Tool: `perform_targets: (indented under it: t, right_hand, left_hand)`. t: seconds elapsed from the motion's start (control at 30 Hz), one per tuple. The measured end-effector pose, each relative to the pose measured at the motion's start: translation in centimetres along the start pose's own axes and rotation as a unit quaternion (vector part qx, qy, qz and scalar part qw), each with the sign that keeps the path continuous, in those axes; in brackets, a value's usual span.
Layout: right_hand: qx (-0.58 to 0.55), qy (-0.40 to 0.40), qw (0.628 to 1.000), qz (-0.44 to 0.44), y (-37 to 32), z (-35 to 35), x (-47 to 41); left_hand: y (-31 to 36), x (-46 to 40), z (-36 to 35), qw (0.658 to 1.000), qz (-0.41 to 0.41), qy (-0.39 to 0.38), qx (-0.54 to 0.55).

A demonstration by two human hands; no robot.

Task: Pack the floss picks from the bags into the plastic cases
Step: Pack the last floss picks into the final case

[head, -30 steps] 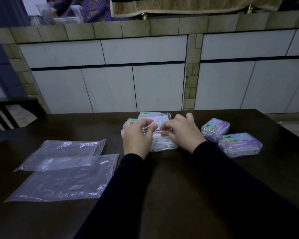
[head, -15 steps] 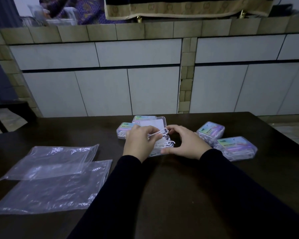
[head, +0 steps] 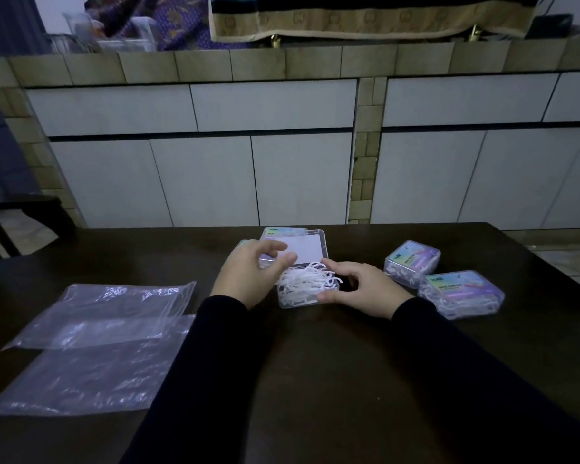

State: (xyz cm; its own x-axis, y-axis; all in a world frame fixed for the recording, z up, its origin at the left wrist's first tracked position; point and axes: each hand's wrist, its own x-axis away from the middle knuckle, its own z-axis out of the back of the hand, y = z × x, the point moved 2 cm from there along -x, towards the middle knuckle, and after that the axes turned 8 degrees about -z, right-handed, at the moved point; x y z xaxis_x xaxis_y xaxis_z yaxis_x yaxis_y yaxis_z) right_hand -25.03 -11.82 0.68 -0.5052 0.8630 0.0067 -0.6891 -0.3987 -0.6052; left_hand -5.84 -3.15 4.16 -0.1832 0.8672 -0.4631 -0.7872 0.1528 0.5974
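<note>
An open clear plastic case (head: 292, 302) sits mid-table, heaped with white floss picks (head: 307, 281), its lid (head: 307, 250) tipped back. My left hand (head: 245, 279) hovers at the case's left edge with loosely curved fingers over the lid and picks; I see nothing pinched in it. My right hand (head: 360, 289) grips the case's right side, thumb at the front corner and fingers at the back. Two closed, filled cases (head: 412, 262) (head: 462, 294) lie to the right. Two more closed cases (head: 283, 232) (head: 243, 244) peek out behind my left hand.
Two flat, empty clear zip bags (head: 104, 313) (head: 87, 376) lie on the dark table (head: 315, 380) at the left. A dark chair (head: 14, 222) stands off the table's left end. White cabinet doors fill the wall behind the table.
My left hand pinched a floss pick above the case; now the pick is gone from its fingers. My right hand has shifted from the picks to the case's right side.
</note>
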Motion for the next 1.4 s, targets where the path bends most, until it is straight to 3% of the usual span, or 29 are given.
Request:
perform_targets:
  t: [0.27, 0.5, 0.73, 0.9, 1.07, 1.3, 1.4]
  right_hand:
    - [0.032, -0.020, 0.999, -0.007, 0.4, -0.3, -0.5]
    - [0.051, -0.023, 0.998, -0.010, 0.3, -0.7, -0.8]
    - [0.037, -0.014, 0.999, -0.006, 0.0, -0.6, -0.5]
    - [0.033, -0.013, 0.999, -0.006, 0.0, -0.5, -0.4]
    - [0.034, -0.013, 0.999, -0.004, -0.1, -0.6, -0.4]
    - [0.024, -0.017, 1.000, -0.001, 0.1, -0.6, -0.4]
    - [0.029, -0.017, 0.999, 0.004, 0.0, -0.6, -0.4]
  left_hand:
    - [-2.0, 0.8, 1.6, 0.983, 0.089, -0.157, 0.035]
    - [-1.1, 0.8, 1.4, 0.986, 0.103, -0.116, 0.059]
    - [-0.4, 1.0, 2.0, 0.990, 0.062, -0.112, 0.059]
    - [0.2, 0.9, 1.8, 0.983, 0.043, -0.173, 0.051]
    - [0.7, 1.1, 1.3, 0.989, 0.015, -0.142, 0.048]
    - [1.6, 0.9, 1.2, 0.998, -0.066, -0.019, -0.002]
    - [1.8, 0.9, 1.0, 0.997, -0.081, 0.000, -0.012]
